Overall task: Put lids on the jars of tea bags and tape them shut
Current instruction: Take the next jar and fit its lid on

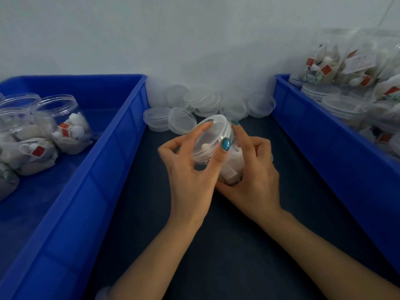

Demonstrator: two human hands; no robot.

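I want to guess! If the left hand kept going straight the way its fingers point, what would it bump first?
The left hand grips the lid on the jar, so that comes first. Past it, probably the loose lids piled by the wall, though depth is unclear.

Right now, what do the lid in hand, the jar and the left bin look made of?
Lid: probably thin clear plastic, slightly hazy; you can see through its top.
Jar: likely clear glossy plastic; tea bags show through the wall.
Left bin: opaque blue moulded plastic, ribbed walls, dull sheen.
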